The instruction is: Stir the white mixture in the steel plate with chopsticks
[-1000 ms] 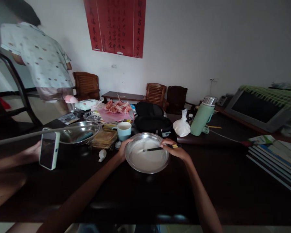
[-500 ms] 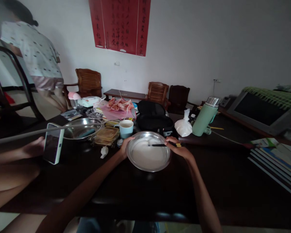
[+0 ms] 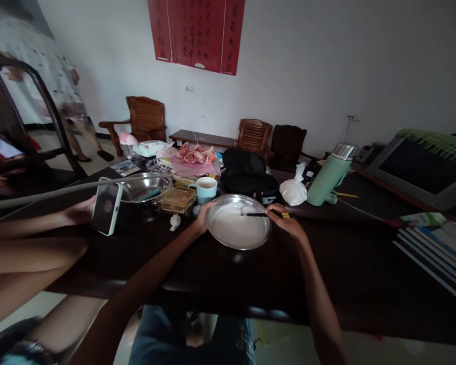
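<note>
A round metal basin [image 3: 238, 248] stands before me on the dark table, holding a smooth white mixture [image 3: 233, 230]. My left hand [image 3: 204, 217] grips its left rim, closed with the thumb on the edge. Black chopsticks with yellow bands [image 3: 256, 215] reach over the right rim, their tips at the white mixture. My right hand [image 3: 285, 219] is closed around them and also rests against the basin's right rim. Behind the basin are a light blue mug [image 3: 206, 190], a black open case [image 3: 247, 177] and a tied bag of white powder [image 3: 294, 191].
At left, another person's hand [image 3: 79, 210] holds a phone [image 3: 107, 208]; a grey cable [image 3: 61, 190] crosses there. A second metal basin [image 3: 127, 195], plastic box [image 3: 178, 199], crumpled tissue [image 3: 175, 222], green thermos [image 3: 330, 177] and stacked books [image 3: 433, 253] surround the work area.
My view has tilted down and turned slightly left, showing more of my legs. Both hands keep their hold on the basin and chopsticks. The person in the background has moved left.
</note>
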`<move>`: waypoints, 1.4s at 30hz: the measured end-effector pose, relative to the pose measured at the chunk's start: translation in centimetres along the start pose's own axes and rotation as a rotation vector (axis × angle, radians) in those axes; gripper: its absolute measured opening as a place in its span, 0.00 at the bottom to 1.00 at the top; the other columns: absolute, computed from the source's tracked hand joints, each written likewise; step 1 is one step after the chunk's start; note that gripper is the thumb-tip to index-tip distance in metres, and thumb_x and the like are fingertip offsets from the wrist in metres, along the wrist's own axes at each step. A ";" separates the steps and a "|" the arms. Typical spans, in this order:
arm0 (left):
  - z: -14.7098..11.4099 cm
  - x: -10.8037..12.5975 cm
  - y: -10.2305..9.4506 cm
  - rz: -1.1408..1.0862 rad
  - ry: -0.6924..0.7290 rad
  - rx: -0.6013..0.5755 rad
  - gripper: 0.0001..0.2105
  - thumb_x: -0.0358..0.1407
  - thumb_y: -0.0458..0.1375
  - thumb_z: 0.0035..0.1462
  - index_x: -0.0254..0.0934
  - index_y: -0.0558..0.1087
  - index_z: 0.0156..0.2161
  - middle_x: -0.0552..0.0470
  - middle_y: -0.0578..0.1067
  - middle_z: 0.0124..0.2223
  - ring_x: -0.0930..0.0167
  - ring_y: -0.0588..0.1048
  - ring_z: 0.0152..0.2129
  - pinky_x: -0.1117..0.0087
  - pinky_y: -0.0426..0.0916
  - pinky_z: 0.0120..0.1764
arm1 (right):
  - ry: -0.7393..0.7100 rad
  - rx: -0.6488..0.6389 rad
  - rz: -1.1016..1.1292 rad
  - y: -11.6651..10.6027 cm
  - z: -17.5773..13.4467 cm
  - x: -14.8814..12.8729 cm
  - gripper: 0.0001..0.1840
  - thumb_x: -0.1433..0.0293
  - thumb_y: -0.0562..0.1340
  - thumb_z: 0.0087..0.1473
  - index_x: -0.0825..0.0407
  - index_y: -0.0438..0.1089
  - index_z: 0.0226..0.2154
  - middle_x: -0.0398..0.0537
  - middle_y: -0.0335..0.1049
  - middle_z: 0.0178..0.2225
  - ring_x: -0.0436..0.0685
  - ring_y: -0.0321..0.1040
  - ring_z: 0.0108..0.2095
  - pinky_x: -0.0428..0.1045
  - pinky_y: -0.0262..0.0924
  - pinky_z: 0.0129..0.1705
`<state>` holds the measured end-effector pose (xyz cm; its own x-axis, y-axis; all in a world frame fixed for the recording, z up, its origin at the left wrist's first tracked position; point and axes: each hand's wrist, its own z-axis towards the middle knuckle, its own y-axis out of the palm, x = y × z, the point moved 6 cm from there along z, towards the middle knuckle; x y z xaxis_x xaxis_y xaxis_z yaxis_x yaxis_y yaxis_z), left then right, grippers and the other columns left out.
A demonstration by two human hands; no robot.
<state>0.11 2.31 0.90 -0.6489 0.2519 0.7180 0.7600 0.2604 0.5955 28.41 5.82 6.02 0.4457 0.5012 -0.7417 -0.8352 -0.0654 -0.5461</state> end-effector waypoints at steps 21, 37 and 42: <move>-0.3 0.7 -0.3 -0.071 0.038 0.030 0.09 0.29 0.57 0.62 0.31 0.79 0.33 0.52 0.77 0.22 0.66 0.76 0.20 0.70 0.69 0.31 | -0.033 -0.193 0.104 1.1 -0.4 -1.2 0.22 0.46 0.67 0.56 0.47 0.78 0.30 0.51 0.81 0.42 0.64 0.75 0.48 0.59 0.68 0.57; -0.2 0.6 -0.4 -0.079 0.065 0.030 0.11 0.29 0.56 0.63 0.32 0.79 0.31 0.53 0.76 0.21 0.68 0.74 0.20 0.70 0.68 0.31 | -0.091 -0.153 0.084 2.3 -0.4 -1.3 0.21 0.46 0.68 0.55 0.46 0.77 0.29 0.52 0.80 0.43 0.66 0.75 0.52 0.63 0.66 0.61; 0.8 0.5 -0.8 -0.103 0.073 -0.020 0.07 0.29 0.59 0.58 0.34 0.79 0.31 0.52 0.78 0.22 0.65 0.76 0.21 0.69 0.69 0.31 | -0.066 -0.033 0.015 1.9 0.1 -0.9 0.17 0.50 0.65 0.59 0.45 0.77 0.30 0.51 0.79 0.42 0.67 0.72 0.52 0.66 0.61 0.65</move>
<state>-0.82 2.97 0.46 -0.7195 0.1566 0.6766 0.6908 0.2621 0.6739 26.36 5.37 5.67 0.4103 0.5557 -0.7231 -0.8300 -0.1009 -0.5485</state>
